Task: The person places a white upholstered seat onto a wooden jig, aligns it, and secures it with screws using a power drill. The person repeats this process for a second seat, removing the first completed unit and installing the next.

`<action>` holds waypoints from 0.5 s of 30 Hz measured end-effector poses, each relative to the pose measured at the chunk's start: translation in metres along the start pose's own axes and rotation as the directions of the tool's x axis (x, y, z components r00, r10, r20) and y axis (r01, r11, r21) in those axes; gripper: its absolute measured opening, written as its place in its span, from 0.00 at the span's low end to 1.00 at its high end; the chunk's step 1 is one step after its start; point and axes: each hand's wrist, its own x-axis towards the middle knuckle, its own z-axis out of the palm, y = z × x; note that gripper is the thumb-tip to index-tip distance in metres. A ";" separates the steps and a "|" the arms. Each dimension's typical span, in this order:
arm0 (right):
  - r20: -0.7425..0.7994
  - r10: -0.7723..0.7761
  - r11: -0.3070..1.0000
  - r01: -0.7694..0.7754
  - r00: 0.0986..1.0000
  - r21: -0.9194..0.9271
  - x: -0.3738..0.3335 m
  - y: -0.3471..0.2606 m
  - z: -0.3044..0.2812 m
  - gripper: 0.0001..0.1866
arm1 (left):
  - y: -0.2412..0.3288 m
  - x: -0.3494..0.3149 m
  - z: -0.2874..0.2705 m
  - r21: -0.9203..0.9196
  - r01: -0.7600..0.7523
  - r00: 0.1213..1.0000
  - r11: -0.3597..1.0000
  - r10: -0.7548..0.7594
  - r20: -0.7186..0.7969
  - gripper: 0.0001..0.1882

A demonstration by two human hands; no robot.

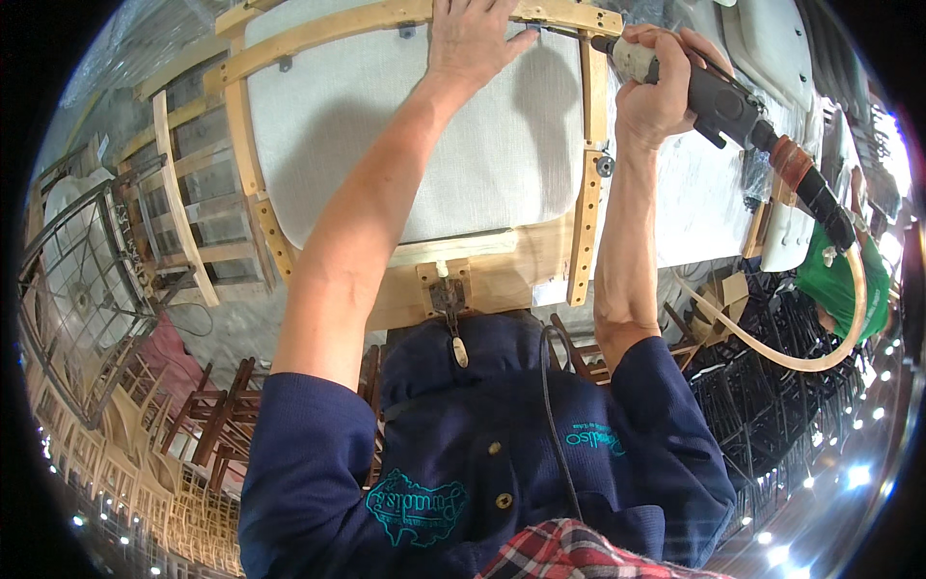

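A pale wooden chair frame (586,212) with a white upholstered panel (415,135) lies in front of me. My left hand (473,39) rests flat, fingers spread, on the frame's far rail and the edge of the panel. My right hand (656,96) grips a black pneumatic hand tool (723,101). The tool's tip touches the frame's far right corner, close to my left fingertips. A tan air hose (849,318) loops from the tool's rear down to the right.
Bare wooden chair frames (183,193) and wire racks (77,280) stand at the left. Dark wooden chairs (217,425) are stacked below them. Black crates (772,386) fill the right, white cushions (772,48) lie at the upper right, and a person in green (839,280) is beside them.
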 end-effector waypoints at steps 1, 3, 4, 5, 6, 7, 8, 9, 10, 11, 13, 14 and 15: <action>0.002 -0.001 1.000 0.001 1.000 -0.020 0.000 0.000 0.001 0.13 | 0.000 0.000 -0.001 -0.001 -0.001 1.000 1.000 0.001 0.003 0.31; 0.026 -0.030 0.997 0.032 0.999 -0.075 0.001 0.001 0.002 0.13 | 0.001 0.001 -0.002 -0.005 -0.001 1.000 1.000 0.001 0.005 0.31; 0.049 -0.057 0.992 0.062 0.997 -0.108 0.002 0.003 0.002 0.13 | 0.001 0.001 -0.003 -0.004 0.000 1.000 1.000 0.001 0.006 0.31; 0.073 -0.083 0.986 0.093 0.994 -0.140 0.002 0.005 0.002 0.13 | 0.002 0.001 -0.003 0.006 -0.004 1.000 1.000 0.004 0.001 0.30; 0.090 -0.123 0.978 0.136 0.988 -0.157 0.003 0.010 0.001 0.12 | 0.002 0.001 -0.003 0.015 -0.007 1.000 1.000 0.007 -0.004 0.30; 0.109 -0.163 0.968 0.180 0.981 -0.175 0.004 0.013 0.003 0.11 | 0.002 0.001 -0.003 0.022 -0.012 1.000 1.000 0.012 -0.009 0.30; 0.128 -0.202 0.955 0.224 0.971 -0.192 0.005 0.015 0.004 0.10 | 0.002 0.002 -0.004 0.015 -0.021 1.000 1.000 0.021 -0.015 0.29; 0.064 -0.069 0.982 0.079 0.996 -0.172 0.001 0.014 0.004 0.11 | 0.001 0.003 -0.004 0.008 -0.030 0.999 1.000 0.030 -0.021 0.29; 0.005 0.068 0.988 -0.066 0.998 -0.141 -0.001 0.001 0.015 0.13 | 0.000 0.003 -0.004 0.003 -0.039 0.999 0.999 0.039 -0.028 0.28; -0.050 0.205 0.973 -0.209 0.977 -0.102 -0.003 -0.005 0.022 0.14 | -0.001 0.004 -0.004 0.000 -0.043 0.998 0.999 0.043 -0.035 0.27; 0.096 0.081 0.976 -0.059 0.992 -0.211 0.003 0.003 0.019 0.15 | -0.002 0.008 -0.003 -0.014 -0.055 0.997 0.998 0.054 -0.052 0.25; 0.175 0.047 0.969 -0.003 0.983 -0.247 0.007 0.009 0.014 0.15 | -0.002 0.012 -0.002 -0.025 -0.073 0.997 0.997 0.072 -0.041 0.24; 0.255 0.017 0.959 0.057 0.967 -0.279 0.009 0.011 0.010 0.15 | -0.003 0.016 -0.002 -0.036 -0.091 0.995 0.995 0.090 -0.032 0.23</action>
